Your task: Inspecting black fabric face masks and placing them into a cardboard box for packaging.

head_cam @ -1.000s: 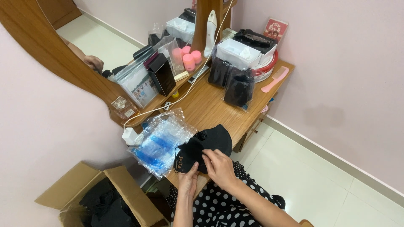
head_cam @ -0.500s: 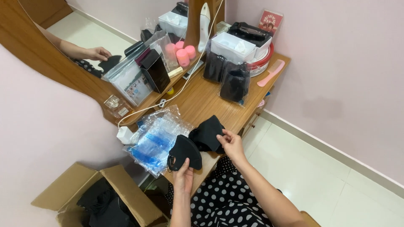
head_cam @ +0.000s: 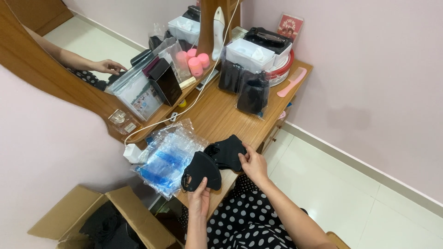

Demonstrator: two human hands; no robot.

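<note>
Left hand (head_cam: 199,196) pinching one black face mask (head_cam: 201,169) at near counter (head_cam: 221,115) edge; right hand (head_cam: 254,163) gripping stack of black masks (head_cam: 227,152) just right; clear plastic sleeves (head_cam: 168,157) left

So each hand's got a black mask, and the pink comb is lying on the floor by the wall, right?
Not quite. Left hand and right hand each hold a black mask, but the head view shows the pink comb lying on the table, not the floor.
</note>
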